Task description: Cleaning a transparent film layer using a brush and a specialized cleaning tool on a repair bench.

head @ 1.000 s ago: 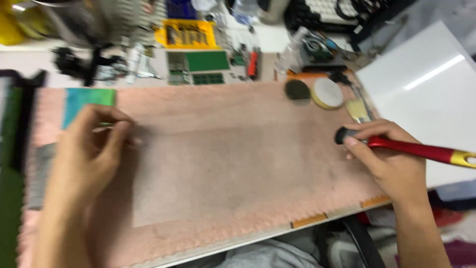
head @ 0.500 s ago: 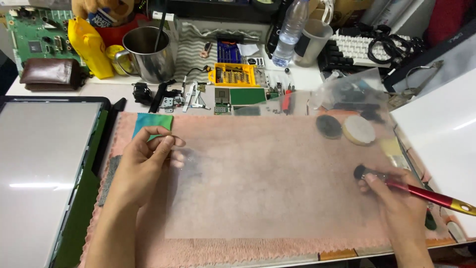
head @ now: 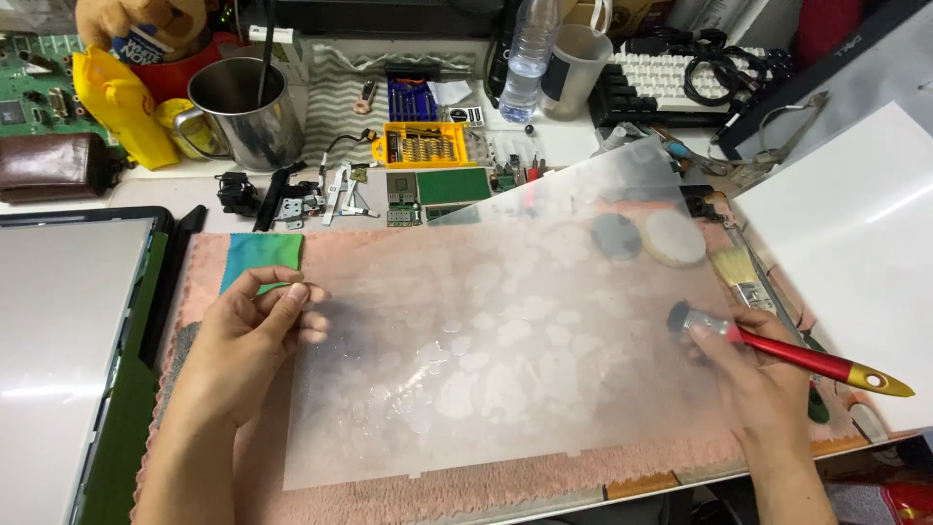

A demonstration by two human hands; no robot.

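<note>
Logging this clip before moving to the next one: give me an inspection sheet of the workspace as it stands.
Surface: pink fuzzy towel mat on a white desk.
Job's things: large frosted translucent plastic sheet, far right corner raised off the mat; red-handled round brush.
Clutter: steel mug, yellow screwdriver-bit case, green circuit boards, teal cloth, flat paintbrush, clear water bottle.
Hands: left hand pinches the sheet's left edge; right hand grips the brush under the sheet.
Cables: black cable coil on a white keyboard.
Surroundings: white panel right, grey panel left.
</note>
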